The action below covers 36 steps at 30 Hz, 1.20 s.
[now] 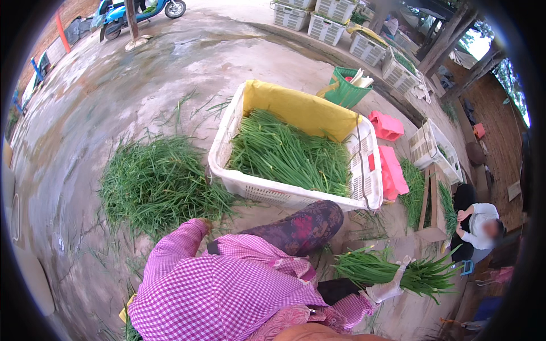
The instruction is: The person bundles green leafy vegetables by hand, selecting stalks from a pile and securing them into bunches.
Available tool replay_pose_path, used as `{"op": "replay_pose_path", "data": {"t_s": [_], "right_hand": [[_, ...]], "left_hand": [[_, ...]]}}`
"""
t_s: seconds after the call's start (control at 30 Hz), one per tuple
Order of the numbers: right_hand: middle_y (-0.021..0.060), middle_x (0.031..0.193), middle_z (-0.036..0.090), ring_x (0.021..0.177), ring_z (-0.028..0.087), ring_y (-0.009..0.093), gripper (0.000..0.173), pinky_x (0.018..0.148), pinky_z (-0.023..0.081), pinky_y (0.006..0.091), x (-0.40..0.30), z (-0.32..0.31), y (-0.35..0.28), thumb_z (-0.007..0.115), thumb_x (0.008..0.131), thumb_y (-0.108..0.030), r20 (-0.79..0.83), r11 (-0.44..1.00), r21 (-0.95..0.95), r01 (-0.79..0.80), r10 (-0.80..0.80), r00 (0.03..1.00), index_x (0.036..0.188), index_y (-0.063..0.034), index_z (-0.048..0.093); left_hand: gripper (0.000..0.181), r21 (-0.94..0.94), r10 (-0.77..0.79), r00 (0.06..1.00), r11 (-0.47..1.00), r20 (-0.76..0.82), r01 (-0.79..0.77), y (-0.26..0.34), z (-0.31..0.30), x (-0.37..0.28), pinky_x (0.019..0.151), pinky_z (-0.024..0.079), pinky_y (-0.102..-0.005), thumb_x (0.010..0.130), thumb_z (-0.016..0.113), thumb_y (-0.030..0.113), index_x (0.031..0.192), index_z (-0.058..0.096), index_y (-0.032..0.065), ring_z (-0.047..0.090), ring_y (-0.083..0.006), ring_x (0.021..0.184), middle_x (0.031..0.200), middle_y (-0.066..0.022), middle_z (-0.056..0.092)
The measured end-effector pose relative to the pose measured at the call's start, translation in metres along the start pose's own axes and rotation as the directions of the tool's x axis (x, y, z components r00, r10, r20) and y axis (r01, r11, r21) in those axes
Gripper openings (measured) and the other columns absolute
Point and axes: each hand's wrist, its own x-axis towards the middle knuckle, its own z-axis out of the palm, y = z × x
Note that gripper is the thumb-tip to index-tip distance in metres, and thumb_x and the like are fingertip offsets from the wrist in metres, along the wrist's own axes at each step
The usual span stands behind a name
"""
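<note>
My right hand (390, 284), in a white glove, is closed around a loose bunch of long green leaf stalks (367, 266), which look like chives. The bunch lies sideways, out to my right. My left arm reaches forward, and only a small brownish part of my left hand (207, 224) shows past the pink checked sleeve. It is close to the near edge of a heap of tangled green leaves (160, 183); its fingers are hidden. Before me stands a white plastic crate (260, 192), lined on its far side with yellow sheeting (298, 108) and holding similar stalks laid lengthwise.
Pink plastic pieces (390, 172) stand against the crate's right side. Beyond it is a green basket (347, 91). To the right, a co-worker (482, 226) sits handling greens beside a wooden frame (433, 204). More white crates (326, 27) line the back, and a blue scooter (140, 13) is parked far left.
</note>
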Motion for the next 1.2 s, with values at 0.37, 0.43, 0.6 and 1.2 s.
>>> {"op": "replay_pose_path", "data": {"t_s": [0.37, 0.43, 0.6, 1.2], "right_hand": [[0.0091, 0.099, 0.064, 0.077, 0.058, 0.012, 0.032, 0.068, 0.049, 0.0245, 0.055, -0.032, -0.003, 0.063, 0.084, 0.001, -0.085, 0.981, -0.012, 0.194, -0.194, 0.977, 0.115, 0.0035, 0.057], [0.0095, 0.099, 0.064, 0.079, 0.060, 0.014, 0.033, 0.069, 0.050, 0.0249, 0.065, -0.035, -0.005, 0.062, 0.083, 0.004, -0.105, 0.976, 0.061, 0.207, -0.200, 0.974, 0.116, 0.0032, 0.056], [0.0102, 0.095, 0.066, 0.076, 0.062, 0.014, 0.029, 0.067, 0.051, 0.0245, 0.095, -0.061, -0.016, 0.066, 0.080, 0.004, -0.238, 0.934, -0.072, 0.349, -0.356, 0.904, 0.108, 0.0024, 0.061], [0.0023, 0.090, 0.068, 0.078, 0.060, 0.010, 0.027, 0.076, 0.048, 0.0262, 0.215, -0.124, 0.114, 0.077, 0.076, -0.008, -0.397, 0.976, -0.131, 0.174, -0.212, 0.893, 0.099, 0.0007, 0.067]], "left_hand": [[0.040, -0.298, -0.058, 0.985, 0.949, 0.164, 0.106, 0.005, 0.026, 0.078, 0.085, 0.052, -0.0407, 0.086, 0.060, 0.007, 0.125, 0.055, 0.0028, 0.062, -0.0293, 0.103, 0.122, -0.0167, 0.060], [0.040, -0.308, -0.065, 0.985, 0.945, 0.157, 0.112, 0.008, 0.030, 0.073, 0.084, 0.052, -0.0405, 0.086, 0.060, 0.007, 0.125, 0.055, 0.0027, 0.062, -0.0292, 0.102, 0.121, -0.0166, 0.060], [0.039, -0.247, -0.063, 0.973, 0.962, 0.223, 0.119, 0.038, 0.064, 0.089, 0.083, 0.053, -0.0402, 0.087, 0.060, 0.007, 0.125, 0.055, 0.0024, 0.062, -0.0287, 0.100, 0.119, -0.0165, 0.061], [0.036, -0.221, -0.018, 0.976, 0.973, 0.219, 0.068, 0.100, 0.104, 0.091, 0.078, 0.054, -0.0389, 0.088, 0.059, 0.009, 0.123, 0.055, 0.0014, 0.064, -0.0270, 0.092, 0.112, -0.0160, 0.063]]}}
